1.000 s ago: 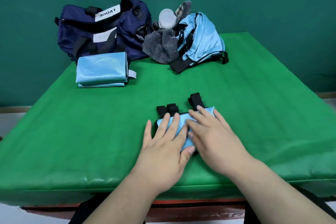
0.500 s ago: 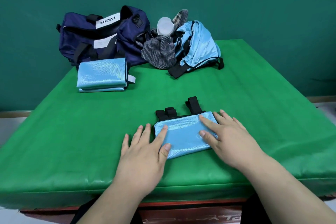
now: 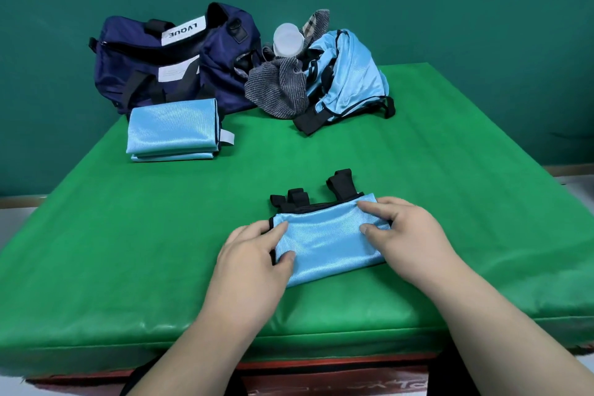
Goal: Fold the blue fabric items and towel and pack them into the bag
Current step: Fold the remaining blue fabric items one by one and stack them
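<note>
Head view puts the small folded blue piece [image 3: 331, 241] right in front of me, near the front edge of the green mat [image 3: 450, 170], with its black straps [image 3: 344, 183] poking out of the far side. My left hand [image 3: 254, 254] grips its left end, thumb on top and fingers curled round the edge. My right hand [image 3: 414, 235] pinches the right end, thumb and forefinger on the top face. Whether the other fingers reach underneath I cannot tell.

I judge the step to be lifting this bundle without undoing it. The cloth looks shiny and probably slides on itself, so I want both ends squeezed evenly and the piece kept level and lightly taut. The straps hang loose, and I would tuck them under or keep them from snagging.

Well apart, at the far left, a larger folded blue stack [image 3: 172, 128] lies just in front of the navy bag [image 3: 180, 61]. Laying this piece squarely there, or straight into the bag, seems sensible. Beside the bag, the grey striped towel [image 3: 276, 87] and another blue item [image 3: 347, 74] lie crumpled and not yet folded, so much of the task remains.
</note>
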